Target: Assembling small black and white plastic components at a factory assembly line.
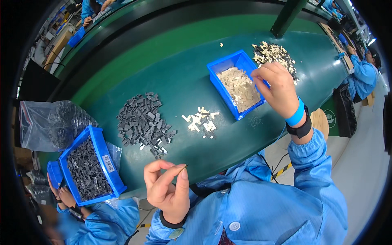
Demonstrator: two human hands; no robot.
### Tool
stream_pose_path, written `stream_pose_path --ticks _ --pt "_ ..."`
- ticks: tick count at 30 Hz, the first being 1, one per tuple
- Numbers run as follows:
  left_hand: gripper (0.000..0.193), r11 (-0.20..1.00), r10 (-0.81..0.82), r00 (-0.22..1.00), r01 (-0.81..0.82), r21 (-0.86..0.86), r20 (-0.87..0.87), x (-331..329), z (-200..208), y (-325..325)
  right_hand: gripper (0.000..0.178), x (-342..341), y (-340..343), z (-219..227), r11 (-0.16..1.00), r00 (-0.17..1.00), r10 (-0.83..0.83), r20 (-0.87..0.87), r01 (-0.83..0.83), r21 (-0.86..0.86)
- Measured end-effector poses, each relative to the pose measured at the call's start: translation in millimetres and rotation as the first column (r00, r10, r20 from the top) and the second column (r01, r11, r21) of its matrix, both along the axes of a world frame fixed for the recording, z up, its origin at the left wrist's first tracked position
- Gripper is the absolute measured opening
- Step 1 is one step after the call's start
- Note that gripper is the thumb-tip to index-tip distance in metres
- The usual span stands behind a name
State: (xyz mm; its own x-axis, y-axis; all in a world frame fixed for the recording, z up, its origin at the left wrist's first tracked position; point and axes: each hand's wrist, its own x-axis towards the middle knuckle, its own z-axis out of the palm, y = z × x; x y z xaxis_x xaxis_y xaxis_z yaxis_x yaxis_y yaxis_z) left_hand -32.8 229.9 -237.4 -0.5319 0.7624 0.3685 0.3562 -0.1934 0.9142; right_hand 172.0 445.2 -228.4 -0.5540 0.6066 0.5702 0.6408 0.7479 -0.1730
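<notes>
My left hand (169, 192) is raised near the table's front edge, with thumb and index finger pinched together. A tiny dark sliver peeks out at the fingertips, too small to name. Over the right rim of a blue bin (223, 92) is my right hand (278, 87), its fingers closed in a pinch; what they hold, if anything, is hidden. Thin beige pieces (237, 83) fill that bin. Left of the bin lies a small pile of cream and dark pieces (202, 121). A larger heap of dark grey rectangular pieces (143, 118) spreads farther left.
Beyond my right hand is a pile of cream and black pieces (272, 54). At left stand a blue bin of dark parts (100, 147) and a clear plastic bag (38, 124). A co-worker's hands (63, 194) are beside them. A green post (288, 18) rises at the back.
</notes>
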Motion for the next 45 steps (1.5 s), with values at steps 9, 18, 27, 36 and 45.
stream_pose_path --ticks 9,18,27,36,45 --pt "0.027 0.977 -0.032 0.723 0.169 0.132 -0.690 -9 -2 0 0.003 -25 -51 16 0.598 0.835 0.308 -0.456 -0.543 -0.590" --pt "0.032 0.958 -0.153 0.582 0.285 0.024 -0.798 -15 3 -11 0.014 -60 -77 0 -0.085 0.661 0.380 -0.647 -0.671 -0.736" --pt "0.027 0.957 -0.141 0.566 0.288 0.035 -0.812 -14 3 -13 0.020 -65 -81 -8 -0.137 0.597 0.412 -0.688 -0.706 -0.695" --pt "0.037 0.971 -0.064 0.752 -0.105 -0.215 -0.656 -33 -14 -10 0.008 -63 -82 -13 0.392 0.758 0.210 -0.617 -0.644 -0.657" --pt "0.028 0.890 0.038 0.844 -0.272 -0.366 -0.534 -57 -51 -16 0.005 -61 -86 -20 0.414 0.755 0.128 -0.643 -0.630 -0.657"
